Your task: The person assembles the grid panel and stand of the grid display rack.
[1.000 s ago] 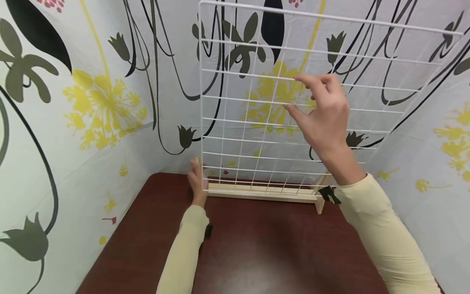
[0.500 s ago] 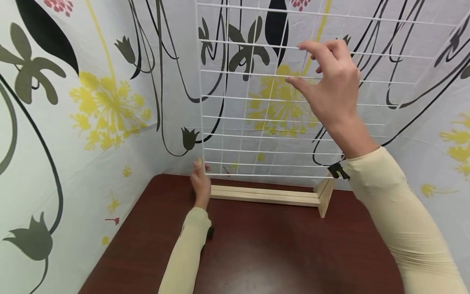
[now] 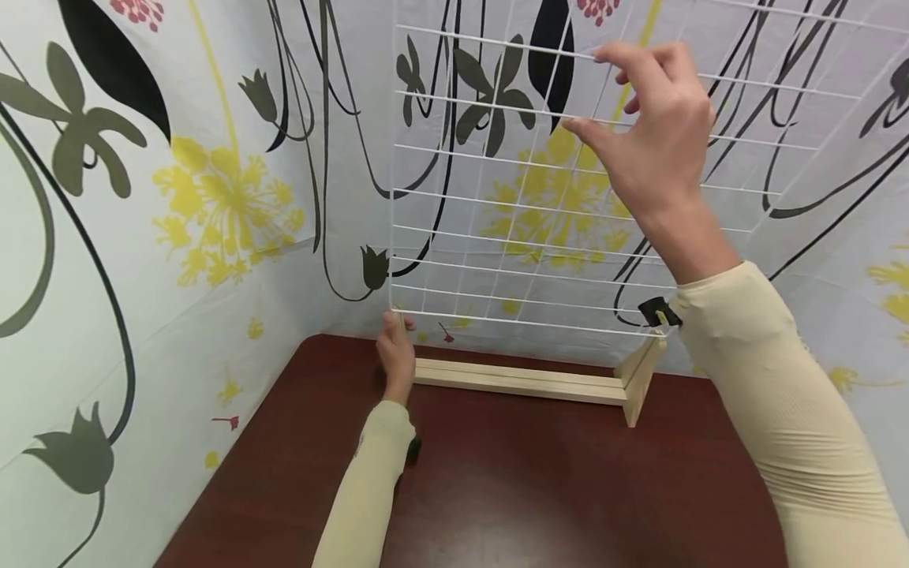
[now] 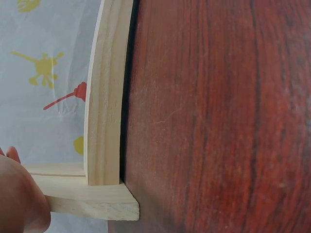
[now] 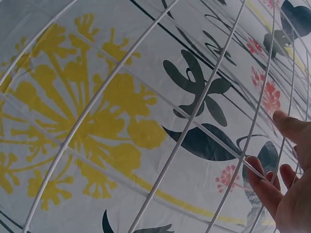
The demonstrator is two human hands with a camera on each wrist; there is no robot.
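Observation:
A white wire grid panel (image 3: 497, 203) is held up and tilted above a pale wooden stand (image 3: 518, 380). My right hand (image 3: 656, 118) grips the panel in its upper part, thumb and fingers at its wires. In the right wrist view the same hand (image 5: 291, 184) has its fingertips at the wires (image 5: 63, 145). My left hand (image 3: 398, 355) holds the stand's left upright, which it mostly hides. The panel's lower edge is near the tops of the uprights, and its top runs out of the head view. In the left wrist view, my left hand (image 4: 22, 199) touches the end piece beside the long rail (image 4: 104, 97).
The stand is on a dark reddish-brown table (image 3: 497, 489) near its back edge. Flower-printed fabric (image 3: 234, 331) encloses the table at the left, back and right. The stand's right upright (image 3: 639, 379) is in plain view.
The grid panel has risen with my right hand, so its lower edge has left the stand's rail and is well above it. My left hand stays at the stand's left end.

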